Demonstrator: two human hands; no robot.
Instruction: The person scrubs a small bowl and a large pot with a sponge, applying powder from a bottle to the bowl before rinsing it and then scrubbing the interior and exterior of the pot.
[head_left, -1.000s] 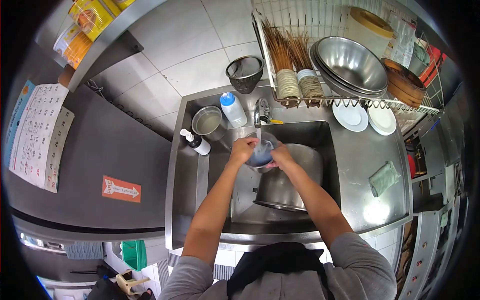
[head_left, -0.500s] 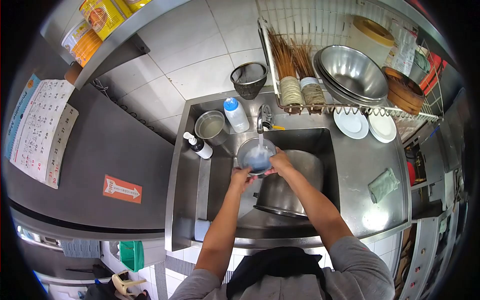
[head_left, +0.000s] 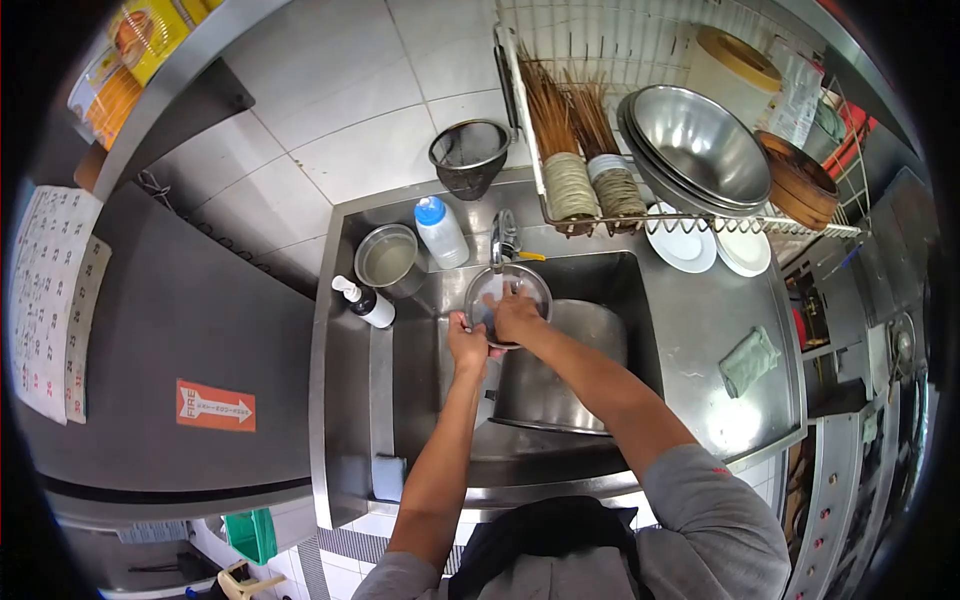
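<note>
A small round metal bowl [head_left: 538, 287] is under the faucet [head_left: 501, 228], with water running into it. My left hand [head_left: 469, 343] grips the bowl's near left rim, fingers curled underneath. Inside the bowl, my right hand [head_left: 516, 316] reaches down with its fingers spread against the inner surface. A large metal pot [head_left: 565, 375] lies tilted in the sink [head_left: 425, 410], just below the bowl and beneath my right forearm.
Left of the faucet stand a blue-capped bottle [head_left: 441, 235], a pot of liquid [head_left: 388, 262] and a pump bottle [head_left: 364, 303]. A strainer [head_left: 468, 160] hangs on the wall. The rack [head_left: 690, 212] holds nested bowls [head_left: 697, 145]. Plates [head_left: 683, 243] and a cloth [head_left: 749, 361] lie rightward.
My right hand has let go of the bowl's right rim and moved inside it. My left hand keeps its hold. The whole view has shifted slightly.
</note>
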